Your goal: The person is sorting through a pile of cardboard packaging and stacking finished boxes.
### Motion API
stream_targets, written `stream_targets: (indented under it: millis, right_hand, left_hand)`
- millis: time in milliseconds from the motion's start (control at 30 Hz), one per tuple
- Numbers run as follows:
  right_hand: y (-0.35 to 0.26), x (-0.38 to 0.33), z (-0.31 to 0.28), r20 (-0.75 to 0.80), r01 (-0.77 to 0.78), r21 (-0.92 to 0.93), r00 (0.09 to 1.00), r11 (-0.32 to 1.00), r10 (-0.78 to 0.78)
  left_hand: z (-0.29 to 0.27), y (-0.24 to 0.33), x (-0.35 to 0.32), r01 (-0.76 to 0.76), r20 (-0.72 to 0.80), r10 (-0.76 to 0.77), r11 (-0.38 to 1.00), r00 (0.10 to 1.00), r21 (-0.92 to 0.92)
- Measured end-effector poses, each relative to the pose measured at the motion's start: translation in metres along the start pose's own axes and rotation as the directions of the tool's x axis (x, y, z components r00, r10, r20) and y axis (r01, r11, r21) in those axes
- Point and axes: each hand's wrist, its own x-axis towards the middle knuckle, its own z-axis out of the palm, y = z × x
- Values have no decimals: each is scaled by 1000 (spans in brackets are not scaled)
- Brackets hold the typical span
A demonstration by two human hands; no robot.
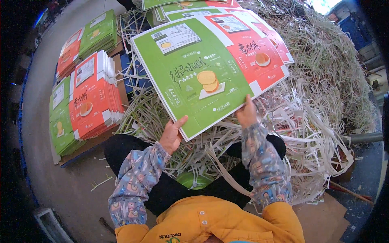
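Head view, looking down: the left hand pinches the near corner of a large printed cardboard sheet, thumb on top of the green panel and the other fingers tucked out of sight beneath it. The right hand grips the same near edge further along, where the green half meets the red half, fingers curled under and thumb pressed on the face. Both hands are closed on the sheet, and holding it at two spread points probably keeps so wide and floppy a piece from sagging or twisting.

That sheet is raised and tilted away from the person, its far end lying over a stack of similar sheets at the top of the picture (only their edges peek out). Under and around it lies a heap of cardboard trimmings, long pale strips that spread over the person's lap and off to the right, likely what is left when the margins come off.

Patterned sleeve covers protect both forearms, sensible against sharp paper edges, and a yellow jacket shows at the lower edge. To the left, on a flat brown board over the grey floor, stand neat piles of finished red and green pieces, within easy reach of the left arm.
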Motion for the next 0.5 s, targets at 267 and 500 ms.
stream_targets:
  millis: [267, 500]
  right_hand:
    - [31, -73, 9, 153, -56, -248, 984, 967, 97]
    - [38, -79, 9, 154, -22, -59, 988, 998, 31]
  left_hand:
    - [7, -13, 17, -61, 107, 54, 996, 993, 61]
    - [22, -15, 6, -142, 64, 147, 987, 987, -76]
